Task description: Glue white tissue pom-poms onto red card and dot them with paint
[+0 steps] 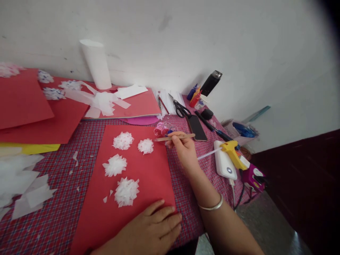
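Observation:
My right hand (183, 148) pinches a flat wooden craft stick (183, 136) and holds it nearly level. The stick's left end is over a small clear palette (166, 128) with red, pink and blue paint. On the lower part of a red paper sheet (148, 177) my left hand (156, 225) lies flat, fingers extended. Several fluffy white tissue-paper flowers sit on that sheet, among them a large one (126, 191) near my left fingers and a smaller one (146, 146) close to the palette. The upper ones show faint pink flecks.
Behind the sheet are a paper roll (97, 65), black scissors (180, 108), a phone (197, 127), paint bottles (195, 98) and a black flask (211, 83). A yellow glue gun (233, 154) rests on a white power bank (224, 161) at right. Cut tissue (23, 180) lies left.

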`<state>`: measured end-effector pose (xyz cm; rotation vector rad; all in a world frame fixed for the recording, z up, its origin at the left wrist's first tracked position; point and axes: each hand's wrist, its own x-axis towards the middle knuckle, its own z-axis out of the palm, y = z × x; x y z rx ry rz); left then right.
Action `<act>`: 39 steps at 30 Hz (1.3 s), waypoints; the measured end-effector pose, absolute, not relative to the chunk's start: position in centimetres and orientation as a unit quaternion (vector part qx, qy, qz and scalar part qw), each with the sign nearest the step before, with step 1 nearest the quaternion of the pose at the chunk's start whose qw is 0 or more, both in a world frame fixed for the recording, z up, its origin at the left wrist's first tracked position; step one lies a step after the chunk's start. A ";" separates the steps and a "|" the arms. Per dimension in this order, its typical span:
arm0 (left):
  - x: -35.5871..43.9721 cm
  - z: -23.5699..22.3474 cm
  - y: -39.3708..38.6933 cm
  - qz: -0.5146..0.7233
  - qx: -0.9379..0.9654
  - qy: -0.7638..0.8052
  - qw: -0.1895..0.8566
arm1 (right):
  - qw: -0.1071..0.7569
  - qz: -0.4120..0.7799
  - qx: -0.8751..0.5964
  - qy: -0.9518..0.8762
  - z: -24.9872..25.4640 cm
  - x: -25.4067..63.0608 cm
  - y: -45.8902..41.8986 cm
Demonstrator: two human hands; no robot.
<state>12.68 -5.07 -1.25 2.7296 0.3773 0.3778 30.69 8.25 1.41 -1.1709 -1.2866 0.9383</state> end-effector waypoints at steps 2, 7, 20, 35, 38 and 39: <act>12.7 -1.3 -5.0 0.133 0.967 0.123 0.177 | 0.581 0.351 -0.512 -0.526 1.6 31.4 8.5; 12.6 -1.4 -5.0 0.140 0.970 0.120 0.158 | 0.567 0.301 -0.554 -0.530 1.7 32.7 9.2; 12.6 -1.3 -5.1 0.135 0.971 0.130 0.152 | 0.530 0.333 -0.561 -0.542 0.1 32.6 9.7; 12.6 -1.1 -5.0 0.138 0.970 0.127 0.157 | 0.580 0.379 -0.493 -0.526 0.9 31.0 8.5; 12.6 -1.1 -5.0 0.136 0.970 0.127 0.156 | 0.549 0.402 -0.477 -0.556 1.2 30.2 8.0; 12.6 -1.1 -5.0 0.136 0.971 0.122 0.153 | 0.538 0.405 -0.478 -0.564 1.2 30.0 7.9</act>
